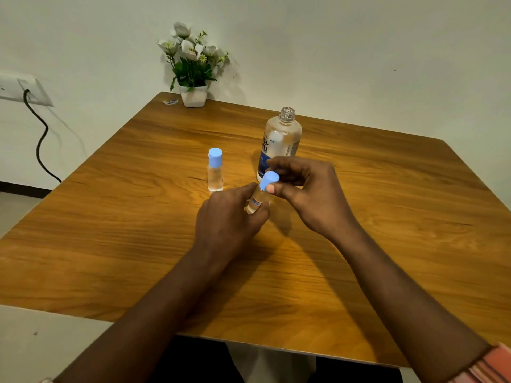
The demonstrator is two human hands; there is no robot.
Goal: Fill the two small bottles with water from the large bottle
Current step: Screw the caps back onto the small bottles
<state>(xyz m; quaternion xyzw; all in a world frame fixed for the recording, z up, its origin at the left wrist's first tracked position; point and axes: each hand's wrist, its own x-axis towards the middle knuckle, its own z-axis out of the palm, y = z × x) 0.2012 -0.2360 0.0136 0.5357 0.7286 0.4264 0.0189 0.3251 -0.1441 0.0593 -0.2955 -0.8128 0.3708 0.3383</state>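
Note:
My left hand (231, 217) grips a small clear bottle (257, 201), tilted to the right just above the wooden table (110, 217). My right hand (307, 189) pinches that bottle's blue cap (269, 180) between thumb and fingers. A second small bottle (215, 172) with a blue cap stands upright to the left, with clear liquid in it. The large clear bottle (279, 142) with a blue and white label stands behind my hands, uncapped, partly hidden by my right fingers.
A white pot of artificial flowers (193, 78) stands at the table's far edge by the wall, with a small wrapper (171, 102) beside it. A wall socket with a black cable (41, 134) is at the left.

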